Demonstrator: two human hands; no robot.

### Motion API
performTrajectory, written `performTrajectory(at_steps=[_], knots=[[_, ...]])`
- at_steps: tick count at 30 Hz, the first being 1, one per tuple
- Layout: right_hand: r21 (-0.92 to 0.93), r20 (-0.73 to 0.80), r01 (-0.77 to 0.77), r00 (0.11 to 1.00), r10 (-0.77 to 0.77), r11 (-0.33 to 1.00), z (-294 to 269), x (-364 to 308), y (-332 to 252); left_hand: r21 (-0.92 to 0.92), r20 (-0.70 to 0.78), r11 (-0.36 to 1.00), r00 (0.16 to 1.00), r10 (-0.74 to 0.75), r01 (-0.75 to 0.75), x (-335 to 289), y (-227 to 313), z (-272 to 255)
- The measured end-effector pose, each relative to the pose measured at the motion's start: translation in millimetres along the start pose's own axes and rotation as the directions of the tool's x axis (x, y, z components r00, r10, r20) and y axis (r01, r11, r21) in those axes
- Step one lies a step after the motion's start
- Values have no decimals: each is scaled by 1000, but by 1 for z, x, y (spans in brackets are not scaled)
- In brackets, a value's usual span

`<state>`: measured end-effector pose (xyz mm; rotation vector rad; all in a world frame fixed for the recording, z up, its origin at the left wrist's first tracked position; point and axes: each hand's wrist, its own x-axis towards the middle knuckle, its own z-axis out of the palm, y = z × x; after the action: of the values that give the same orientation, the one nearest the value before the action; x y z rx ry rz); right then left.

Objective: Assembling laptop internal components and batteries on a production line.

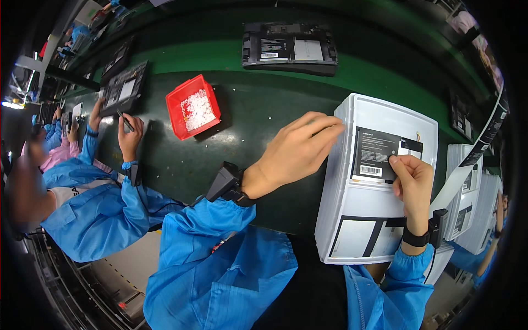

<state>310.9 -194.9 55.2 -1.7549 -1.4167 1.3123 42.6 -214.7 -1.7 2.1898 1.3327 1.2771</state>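
On the near edge of the dark green bench, a white flat panel (379, 187) is lying face up in front of the person, its lower end hanging over the bench edge. The left hand (297, 151) is resting on the panel's left edge, fingers curled loosely over the upper left corner, gripping nothing else. The right hand (412, 181) is pressing on the black label (377, 154) stuck to the panel's middle, thumb and forefinger pinched at the label's right side near a small white patch; can't tell if anything is being held between the fingertips. Both wrists are wearing black strapped devices, both sleeves blue. A red bin (192, 107) with white small parts is sitting well to the left of the panel. A dark device back (290, 48) is lying further up on the green belt. A stack of more white panels (467, 192) is sitting just to the right. A co-worker's hand (130, 137) on the left is holding a thin tool beside another dark device (124, 88).
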Motion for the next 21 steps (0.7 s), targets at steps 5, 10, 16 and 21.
performTrajectory(at_steps=[5,10,16,21], knots=[[-11,1,8,1000,-8,1000,3,1,1,104,92,979,982,164,-174,12,6,5],[-32,10,72,997,-71,997,-2,-5,-4,170,264,886,886,380,-431,25,14,12],[-415,-612,489,474,-633,768,-125,-44,37,80,525,904,788,320,-420,39,40,25],[-119,-575,655,567,-590,746,-165,17,12,-188,617,953,726,304,-238,62,81,76]])
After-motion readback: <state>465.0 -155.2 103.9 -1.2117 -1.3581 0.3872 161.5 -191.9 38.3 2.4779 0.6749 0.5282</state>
